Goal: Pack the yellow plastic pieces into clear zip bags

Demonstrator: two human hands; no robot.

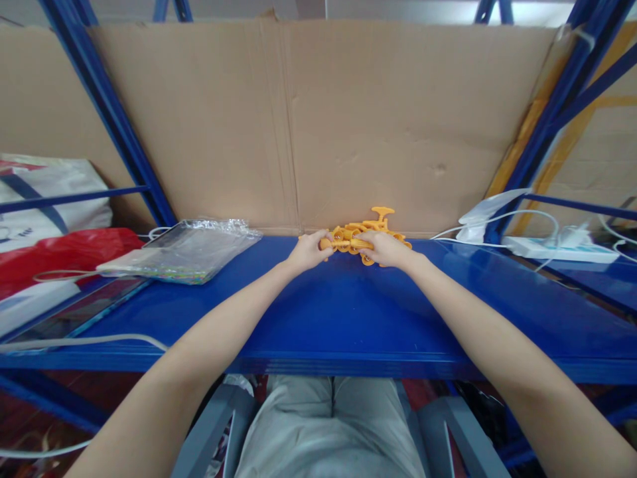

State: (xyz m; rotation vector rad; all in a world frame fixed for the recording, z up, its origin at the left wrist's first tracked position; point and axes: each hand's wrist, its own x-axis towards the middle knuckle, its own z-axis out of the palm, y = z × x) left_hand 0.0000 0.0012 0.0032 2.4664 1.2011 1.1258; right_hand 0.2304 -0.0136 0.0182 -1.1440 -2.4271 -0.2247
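Note:
Several orange-yellow plastic pieces (398,237) lie heaped at the back of the blue shelf, some with round holes or rings. A T-shaped orange piece (382,218) sticks up from the heap against the cardboard. My left hand (307,251) is closed on the left end of a long orange plastic piece (347,243) in front of the heap. My right hand (388,249) has its fingers closed on the right end of what looks like the same piece. The fingers partly cover it, and its exact kind cannot be made out.
A cardboard panel (199,119) stands behind the blue shelf (343,318). Clear plastic bags (199,249) and a red bag (94,255) lie left. A white power strip (562,249) with cables lies right. Blue posts (114,113) rise on both sides.

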